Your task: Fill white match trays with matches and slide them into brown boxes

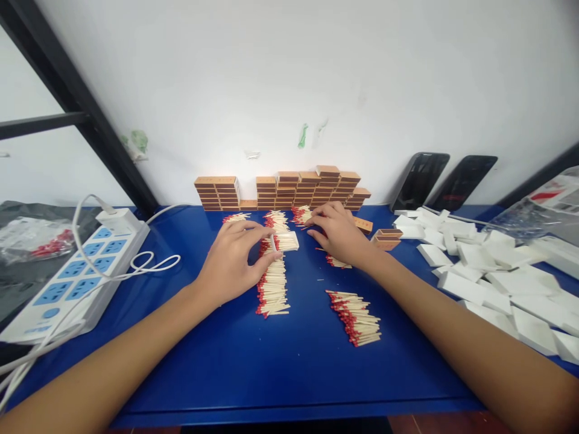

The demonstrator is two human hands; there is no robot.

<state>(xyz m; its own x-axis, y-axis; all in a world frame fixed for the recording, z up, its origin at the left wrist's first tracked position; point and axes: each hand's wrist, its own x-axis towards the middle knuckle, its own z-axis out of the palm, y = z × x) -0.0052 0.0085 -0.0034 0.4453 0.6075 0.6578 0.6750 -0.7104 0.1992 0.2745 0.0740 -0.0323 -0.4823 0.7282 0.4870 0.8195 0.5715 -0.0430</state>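
Note:
Between the thumb and fingers of my left hand (233, 259) is a small white matchbox tray (293, 246), tilted a little and filled with red-tipped matches. It sits just above a long row of loose matches (272, 289). At a small pile of matches (301, 214) near the back, my right hand (339, 232) has its thumb and forefinger curled close together on a few matches; its other fingers are partly hidden. Another small pile (337, 262) lies below my right wrist, and a larger pile (355, 319) lies nearer the front.
Stacked brown matchboxes (312, 193) line the wall, and a few loose ones (386, 238) lie by my right forearm. Many empty white trays (488, 265) heap up on the right. Two dark phones (420, 181) lean behind them. A power strip (85, 271) with cables occupies the left.

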